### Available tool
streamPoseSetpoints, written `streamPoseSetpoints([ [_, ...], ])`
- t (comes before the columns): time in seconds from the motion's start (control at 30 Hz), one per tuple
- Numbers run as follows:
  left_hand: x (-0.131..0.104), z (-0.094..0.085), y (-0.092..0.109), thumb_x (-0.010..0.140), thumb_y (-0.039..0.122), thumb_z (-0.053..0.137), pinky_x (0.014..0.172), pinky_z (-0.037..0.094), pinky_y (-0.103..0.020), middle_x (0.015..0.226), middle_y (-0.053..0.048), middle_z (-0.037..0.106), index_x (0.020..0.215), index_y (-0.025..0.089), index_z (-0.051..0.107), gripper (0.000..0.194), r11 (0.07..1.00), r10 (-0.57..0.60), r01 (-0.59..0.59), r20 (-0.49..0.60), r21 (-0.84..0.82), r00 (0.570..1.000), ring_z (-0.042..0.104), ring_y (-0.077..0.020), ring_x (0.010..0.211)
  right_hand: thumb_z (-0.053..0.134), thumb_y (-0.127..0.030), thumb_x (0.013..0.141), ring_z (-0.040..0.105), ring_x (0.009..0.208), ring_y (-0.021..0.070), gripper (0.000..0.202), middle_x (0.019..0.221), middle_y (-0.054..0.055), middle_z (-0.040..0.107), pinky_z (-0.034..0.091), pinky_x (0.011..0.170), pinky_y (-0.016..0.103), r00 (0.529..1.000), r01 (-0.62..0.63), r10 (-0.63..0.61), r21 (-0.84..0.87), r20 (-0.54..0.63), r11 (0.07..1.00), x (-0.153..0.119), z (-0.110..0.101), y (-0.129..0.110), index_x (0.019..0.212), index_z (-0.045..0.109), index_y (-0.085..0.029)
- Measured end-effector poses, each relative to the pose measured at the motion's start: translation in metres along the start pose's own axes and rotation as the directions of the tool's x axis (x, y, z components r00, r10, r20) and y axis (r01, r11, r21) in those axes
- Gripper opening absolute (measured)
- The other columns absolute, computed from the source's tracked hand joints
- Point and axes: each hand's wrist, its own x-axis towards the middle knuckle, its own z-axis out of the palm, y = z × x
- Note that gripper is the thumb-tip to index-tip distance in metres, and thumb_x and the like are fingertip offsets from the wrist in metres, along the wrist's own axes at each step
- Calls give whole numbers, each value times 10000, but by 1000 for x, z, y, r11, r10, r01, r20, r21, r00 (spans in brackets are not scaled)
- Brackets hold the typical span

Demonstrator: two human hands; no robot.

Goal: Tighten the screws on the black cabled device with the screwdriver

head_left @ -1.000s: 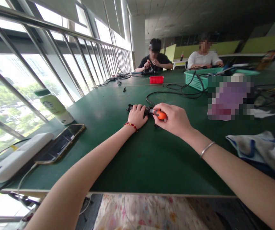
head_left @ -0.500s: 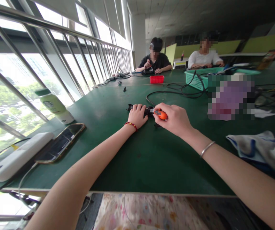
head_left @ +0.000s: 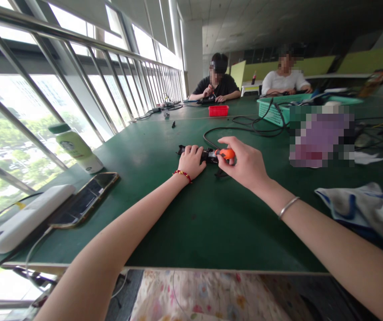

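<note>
While the black gadget [head_left: 209,155] is held on the green counter [head_left: 165,227] by the bent fingers of the left hand [head_left: 192,161], the orange tool [head_left: 225,154] is loosely held by the right hand [head_left: 245,164], with one finger lifted. A red box [head_left: 218,111] is seen farther back.

On the green table [head_left: 178,223]: black device [head_left: 209,155], bottle [head_left: 74,147], red tray [head_left: 218,112], teal basket [head_left: 271,114], cloth [head_left: 368,200].

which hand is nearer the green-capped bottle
Left. The left hand holds down a black device, to the right of the bottle; the right hand, at an orange-handled tool, is farther right, past the left hand.
</note>
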Motion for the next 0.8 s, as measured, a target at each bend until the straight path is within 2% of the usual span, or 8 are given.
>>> streamPoseSetpoints([
  [0.13, 0, 0, 0, 849, 322, 490, 1000, 412, -416, 1309, -109, 492, 1303, 177, 468, 478, 1000, -1, 1, -6, -5, 1000, 377, -285, 1222, 498, -383, 868, 612, 614, 178, 417, 791, 31, 661, 443, 567, 280, 997, -60, 62, 28, -53, 998, -1, 4, 5, 1227, 474, -172],
  [0.37, 0, 1, -1, 846, 323, 495, 1001, 413, -416, 1311, -104, 495, 1304, 175, 473, 482, 1000, 2, -3, -19, -6, 1000, 375, -291, 1225, 453, -291, 853, 626, 671, 177, 464, 904, 59, 673, 478, 630, 292, 984, -105, 116, 85, -133, 991, -1, 5, 12, 1303, 395, -192],
  [0.47, 0, 2, -2, 846, 324, 494, 1001, 412, -412, 1308, -101, 497, 1302, 174, 475, 480, 1000, 5, -5, -21, -4, 1000, 379, -290, 1222, 454, -298, 852, 622, 670, 175, 458, 899, 65, 679, 471, 621, 285, 985, -115, 122, 62, -121, 991, 0, 5, 12, 1291, 417, -172],
  [0.67, 0, 1, -1, 845, 321, 493, 1004, 408, -421, 1303, -110, 497, 1300, 172, 475, 479, 1000, 1, -1, -13, -16, 1000, 377, -289, 1218, 505, -379, 841, 613, 608, 184, 397, 745, 20, 654, 443, 561, 277, 985, -129, 128, 4, -113, 992, 1, 5, 12, 1189, 522, -189],
  [0.8, 0, 0, -1, 843, 317, 494, 1004, 408, -414, 1304, -109, 497, 1302, 168, 475, 484, 1000, -1, 1, -12, -17, 1000, 373, -289, 1226, 472, -276, 835, 625, 659, 176, 412, 884, 48, 676, 481, 636, 291, 989, -82, 89, 63, -117, 995, 0, 4, 10, 1239, 478, -196],
])
